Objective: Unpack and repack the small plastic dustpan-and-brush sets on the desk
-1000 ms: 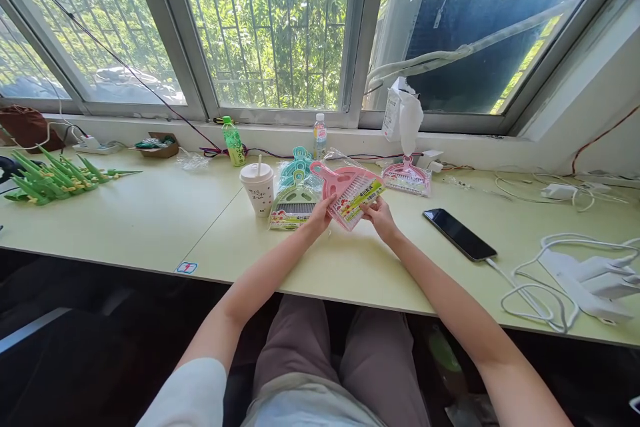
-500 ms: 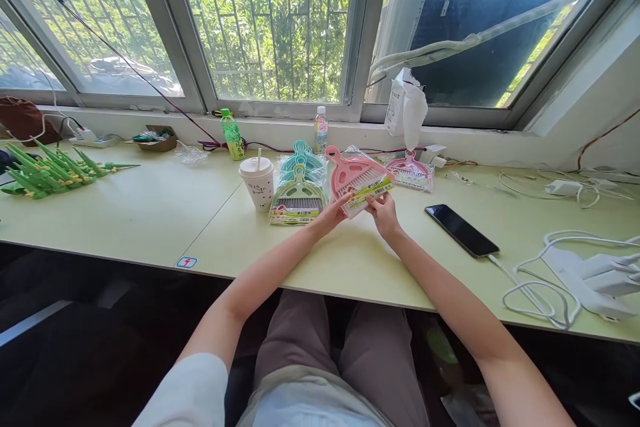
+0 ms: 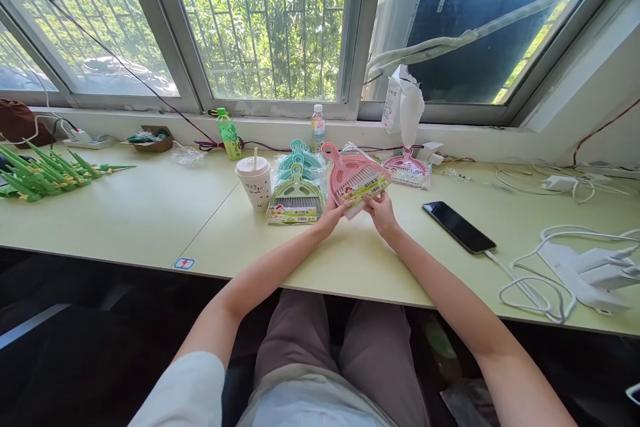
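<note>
Both my hands hold a pink mini dustpan-and-brush set (image 3: 354,177) in a clear wrapper above the pale green desk (image 3: 150,220). My left hand (image 3: 331,216) pinches its lower left edge. My right hand (image 3: 381,211) pinches the lower right edge by the yellow label. The set tilts with its handle up and to the left. Just left of it lies a stack of green and teal dustpan sets (image 3: 297,188). Another pink set (image 3: 409,171) lies behind, to the right.
A paper cup with a straw (image 3: 255,183) stands left of the stack. Two bottles (image 3: 229,137) stand by the window sill. A black phone (image 3: 459,227) on a cable lies to the right, white chargers and cords (image 3: 575,267) beyond. Green plastic pieces (image 3: 45,170) lie far left.
The pink set has been lifted and turned more upright, away from me, with both hands still pinching its lower edge. The view shifted slightly.
</note>
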`<state>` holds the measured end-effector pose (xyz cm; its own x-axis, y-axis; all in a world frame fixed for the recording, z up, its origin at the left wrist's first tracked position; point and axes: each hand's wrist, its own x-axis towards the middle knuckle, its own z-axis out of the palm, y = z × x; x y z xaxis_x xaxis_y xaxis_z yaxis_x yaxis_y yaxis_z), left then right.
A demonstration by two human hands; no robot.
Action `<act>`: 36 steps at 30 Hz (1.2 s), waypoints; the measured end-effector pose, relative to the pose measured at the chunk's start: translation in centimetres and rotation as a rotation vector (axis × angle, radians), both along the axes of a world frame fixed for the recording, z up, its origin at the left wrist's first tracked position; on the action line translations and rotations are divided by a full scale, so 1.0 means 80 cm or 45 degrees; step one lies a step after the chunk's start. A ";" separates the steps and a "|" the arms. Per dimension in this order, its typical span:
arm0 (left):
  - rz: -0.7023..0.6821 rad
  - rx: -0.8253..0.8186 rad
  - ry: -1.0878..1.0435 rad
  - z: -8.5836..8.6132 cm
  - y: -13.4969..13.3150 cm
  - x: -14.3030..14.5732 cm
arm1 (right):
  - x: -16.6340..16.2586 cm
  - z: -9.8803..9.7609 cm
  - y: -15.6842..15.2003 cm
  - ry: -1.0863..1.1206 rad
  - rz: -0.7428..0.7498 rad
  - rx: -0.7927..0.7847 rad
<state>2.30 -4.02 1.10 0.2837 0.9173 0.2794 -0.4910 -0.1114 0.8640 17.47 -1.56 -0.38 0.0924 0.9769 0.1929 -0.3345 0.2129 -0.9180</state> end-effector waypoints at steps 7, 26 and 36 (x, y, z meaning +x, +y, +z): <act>0.238 -0.161 0.084 -0.002 0.015 -0.012 | 0.018 0.018 0.005 -0.126 0.188 -0.169; 0.150 -0.095 0.317 -0.006 0.017 -0.015 | 0.004 0.002 -0.006 -0.278 -0.020 -0.255; 0.109 0.019 0.353 -0.014 0.022 -0.013 | 0.010 0.009 -0.006 -0.489 -0.091 -0.224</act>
<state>1.27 -2.24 -0.05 0.2730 0.9376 0.2154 -0.2244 -0.1557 0.9620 18.26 -2.05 0.37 0.1153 0.9917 0.0574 0.0487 0.0521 -0.9975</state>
